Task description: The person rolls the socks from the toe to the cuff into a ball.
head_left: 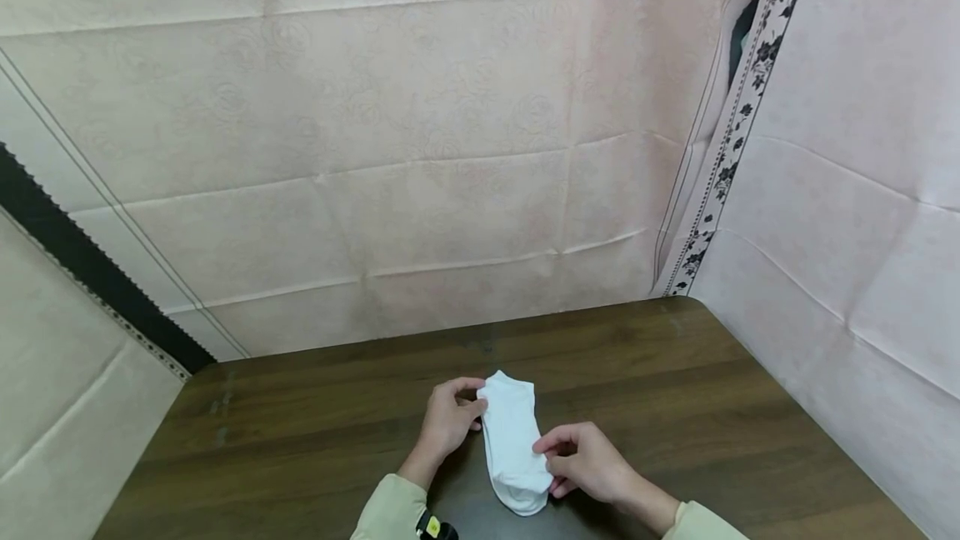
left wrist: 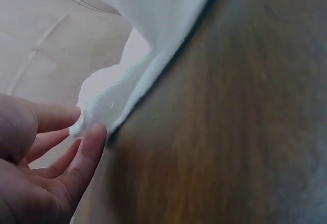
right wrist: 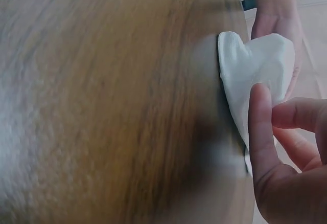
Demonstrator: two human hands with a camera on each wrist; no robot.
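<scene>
The step in hand looks like straightening the white ankle sock (head_left: 512,432), at the lower centre of the head view on one wooden bench (head_left: 300,415). Two hands work it: the left hand (head_left: 446,419) pinches the cuff between nearly closed fingers, the right hand (head_left: 588,463) likewise the lower right edge. One sock shows; a second beneath, I cannot tell. The next move probably calls for light, even tension.
</scene>
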